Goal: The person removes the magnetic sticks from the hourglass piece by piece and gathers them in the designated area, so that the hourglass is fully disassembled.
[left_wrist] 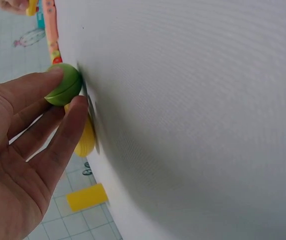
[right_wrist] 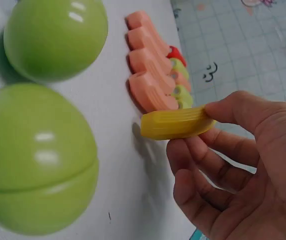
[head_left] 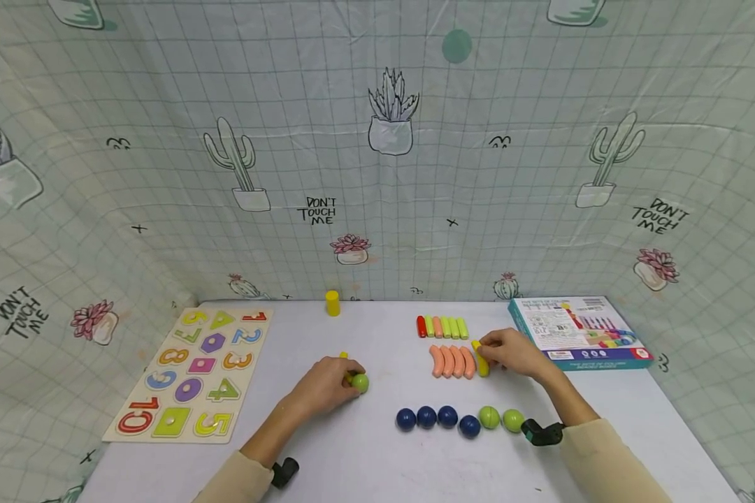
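My left hand (head_left: 330,384) pinches a green ball (left_wrist: 68,85) between thumb and fingers, low over the white table. Just beyond the ball, a yellow piece (left_wrist: 85,137) lies partly hidden behind the fingers; whether they touch it I cannot tell. My right hand (head_left: 512,351) pinches a yellow curved piece (right_wrist: 175,123) by one end, beside a row of orange curved pieces (head_left: 448,362). Behind that row stands a line of small sticks (head_left: 446,327), red, orange and yellow-green. Nearer me is a row of dark blue balls (head_left: 426,418) and two green balls (head_left: 489,418).
A wooden board with number and shape pieces (head_left: 189,377) lies at the left. One yellow cylinder (head_left: 333,304) stands upright near the back edge. At the back right lies a printed box (head_left: 581,334). A patterned cloth (head_left: 390,188) hangs behind the table.
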`<state>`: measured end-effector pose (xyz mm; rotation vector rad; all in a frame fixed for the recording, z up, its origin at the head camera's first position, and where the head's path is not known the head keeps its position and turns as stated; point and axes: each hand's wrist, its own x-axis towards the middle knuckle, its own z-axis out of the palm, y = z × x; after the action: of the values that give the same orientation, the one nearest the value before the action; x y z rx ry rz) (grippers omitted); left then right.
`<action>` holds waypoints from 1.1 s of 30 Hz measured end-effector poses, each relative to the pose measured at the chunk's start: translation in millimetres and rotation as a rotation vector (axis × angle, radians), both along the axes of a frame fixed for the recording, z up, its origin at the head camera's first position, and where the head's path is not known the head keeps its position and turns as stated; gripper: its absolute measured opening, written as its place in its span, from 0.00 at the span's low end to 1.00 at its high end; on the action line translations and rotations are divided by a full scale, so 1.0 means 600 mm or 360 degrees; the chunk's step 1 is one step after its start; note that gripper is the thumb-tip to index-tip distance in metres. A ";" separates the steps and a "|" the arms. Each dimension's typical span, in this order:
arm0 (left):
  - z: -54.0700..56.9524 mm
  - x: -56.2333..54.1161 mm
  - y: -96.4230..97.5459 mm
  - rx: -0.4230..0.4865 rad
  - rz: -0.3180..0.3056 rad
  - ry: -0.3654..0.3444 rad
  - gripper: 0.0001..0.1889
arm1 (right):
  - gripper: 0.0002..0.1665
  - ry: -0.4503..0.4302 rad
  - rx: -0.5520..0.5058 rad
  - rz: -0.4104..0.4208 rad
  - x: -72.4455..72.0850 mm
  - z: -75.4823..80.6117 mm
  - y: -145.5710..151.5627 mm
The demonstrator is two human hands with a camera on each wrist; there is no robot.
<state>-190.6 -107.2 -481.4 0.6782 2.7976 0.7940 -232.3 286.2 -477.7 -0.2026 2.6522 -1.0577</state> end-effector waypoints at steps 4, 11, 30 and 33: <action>-0.001 0.001 0.000 0.0016 -0.0002 -0.0007 0.17 | 0.21 -0.0064 -0.0021 -0.0054 -0.002 -0.011 0.009; 0.002 0.000 0.000 0.0014 -0.0011 -0.0006 0.17 | 0.18 -0.0143 -0.0042 -0.0143 0.003 -0.016 0.015; -0.003 0.004 -0.001 -0.0064 -0.0030 0.0128 0.17 | 0.15 -0.0147 -0.0002 -0.0227 0.000 -0.020 -0.006; -0.004 0.005 -0.001 -0.0066 -0.0039 0.0143 0.17 | 0.16 -0.0139 0.0011 -0.0224 0.001 -0.018 -0.009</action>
<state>-187.5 -107.7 -483.7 0.7576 2.8709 0.7160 -232.0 281.0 -488.8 0.0321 2.6227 -1.0735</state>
